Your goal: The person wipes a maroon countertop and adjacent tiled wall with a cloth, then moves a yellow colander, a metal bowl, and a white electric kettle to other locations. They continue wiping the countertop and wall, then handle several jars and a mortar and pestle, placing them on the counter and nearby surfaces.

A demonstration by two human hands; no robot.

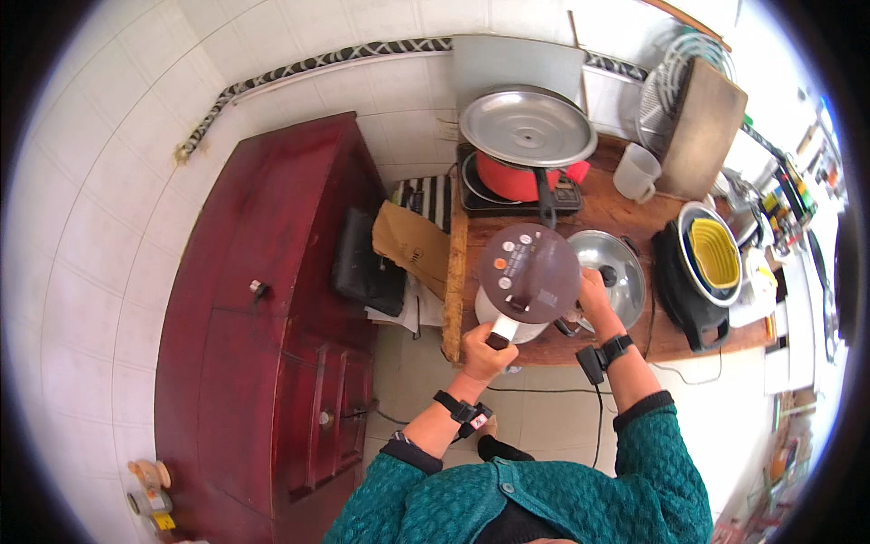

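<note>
My left hand (488,353) is closed around the dark-ended white handle of a soy milk maker or similar jug appliance. Its brown lid (527,272), marked with round symbols and writing, sits over a white body (527,331) near the wooden table's front edge. My right hand (594,297) is at the right side of the brown lid; its fingertips are partly hidden, so whether they grip it is unclear. Just right of that hand lies a pan with a glass lid (622,292). Behind the appliance, a red pot (506,180) with a large metal lid (529,128) stands on a black electric cooker (476,204).
A black appliance with a bowl and yellow basket (715,255) stands at right. A translucent jug (637,171) and a cutting board (703,129) are behind. A dark red cabinet (238,285) is at left, with brown paper (414,248) beside the table. Cables (557,391) hang below.
</note>
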